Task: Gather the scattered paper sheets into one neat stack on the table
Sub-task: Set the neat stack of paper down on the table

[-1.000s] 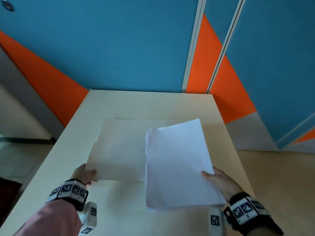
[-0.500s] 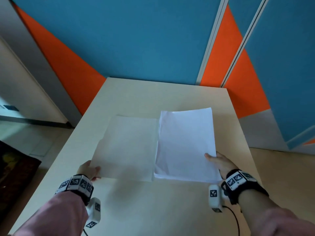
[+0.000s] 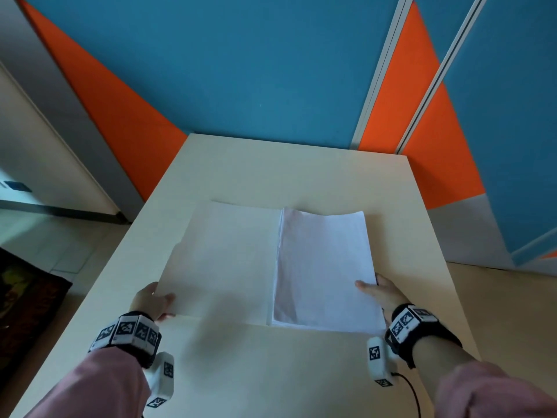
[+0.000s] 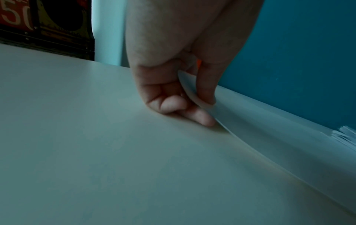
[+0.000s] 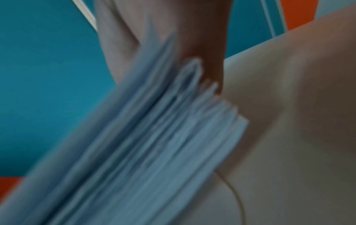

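A cream folder [image 3: 223, 260] lies opened flat on the pale table [image 3: 271, 372]. My left hand [image 3: 153, 300] pinches its near left corner, thumb on top, fingers curled under the flap [image 4: 204, 97]. A thick stack of white sheets [image 3: 324, 270] lies over the folder's right half, its far edge slightly lifted. My right hand [image 3: 376, 291] grips the stack's near right edge, thumb on top. In the blurred right wrist view the fanned sheet edges [image 5: 154, 137] fill the frame under my right hand [image 5: 192, 53].
The table's right edge [image 3: 446, 267] runs close to my right hand. A blue and orange wall [image 3: 241, 70] stands behind the far end. A dark rug [image 3: 24, 297] lies on the floor to the left.
The stack has come down from a tilted, lifted pose to lie nearly flat on the folder's right half. My right hand moved with it. The left hand kept its hold on the corner.
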Demonstrator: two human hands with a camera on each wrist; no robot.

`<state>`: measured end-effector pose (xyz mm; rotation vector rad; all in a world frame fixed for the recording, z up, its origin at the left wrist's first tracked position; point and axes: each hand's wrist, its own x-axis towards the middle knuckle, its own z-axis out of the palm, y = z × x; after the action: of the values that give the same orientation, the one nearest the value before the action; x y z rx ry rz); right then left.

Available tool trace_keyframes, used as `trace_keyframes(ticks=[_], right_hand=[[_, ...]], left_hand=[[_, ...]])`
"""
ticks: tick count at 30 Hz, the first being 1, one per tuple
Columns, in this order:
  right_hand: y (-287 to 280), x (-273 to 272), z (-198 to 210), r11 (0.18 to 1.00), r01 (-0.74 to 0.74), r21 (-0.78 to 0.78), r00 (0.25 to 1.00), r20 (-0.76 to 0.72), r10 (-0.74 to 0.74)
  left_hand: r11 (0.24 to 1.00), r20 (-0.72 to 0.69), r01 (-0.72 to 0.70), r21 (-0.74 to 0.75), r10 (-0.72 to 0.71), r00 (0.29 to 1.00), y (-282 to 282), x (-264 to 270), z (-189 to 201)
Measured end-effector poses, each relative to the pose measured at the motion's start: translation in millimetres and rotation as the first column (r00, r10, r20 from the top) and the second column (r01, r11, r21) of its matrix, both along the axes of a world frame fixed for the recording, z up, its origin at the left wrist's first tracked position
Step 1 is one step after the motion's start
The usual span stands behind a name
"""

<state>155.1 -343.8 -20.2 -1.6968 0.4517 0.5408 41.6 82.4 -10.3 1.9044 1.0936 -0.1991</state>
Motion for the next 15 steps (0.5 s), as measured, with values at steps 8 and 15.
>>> trace_keyframes(ticks=[8, 15], right_hand=[[13.8, 3.7, -13.1, 0.895, 0.026, -0.444, 0.971, 0.224, 0.083], [19.7, 5.2, -13.4, 0.859, 0.045, -0.51, 0.972, 0.222, 0.081]], left_hand=[[0.982, 0.436, 0.017, -0.186, 0.067, 0.897, -2.3, 1.2, 42.4], [0.799, 0.738, 0.488, -0.35, -0.086, 0.67, -76.3, 17.4, 104.7]])
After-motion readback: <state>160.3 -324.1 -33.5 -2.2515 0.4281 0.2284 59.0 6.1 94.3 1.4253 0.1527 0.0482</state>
